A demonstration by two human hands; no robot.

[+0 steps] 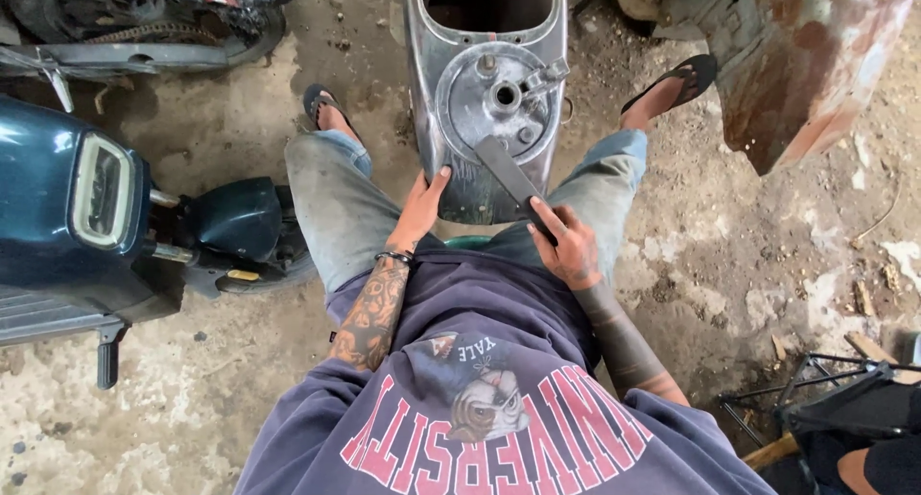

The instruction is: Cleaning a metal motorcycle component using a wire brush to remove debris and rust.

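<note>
I sit over a bare grey metal scooter body shell that stands between my knees, with a round hub plate on its near face. My left hand grips the shell's lower left edge. My right hand is closed on the handle end of a flat dark file-like tool, whose blade lies slanted across the lower right of the round plate. Both forearms are tattooed, and the left wrist wears a dark band.
A dark blue scooter front with its headlight and fender stands at the left. Another vehicle's wheel is at the top left. A rusty metal panel leans at the top right. A black wire frame sits at the bottom right on dusty concrete.
</note>
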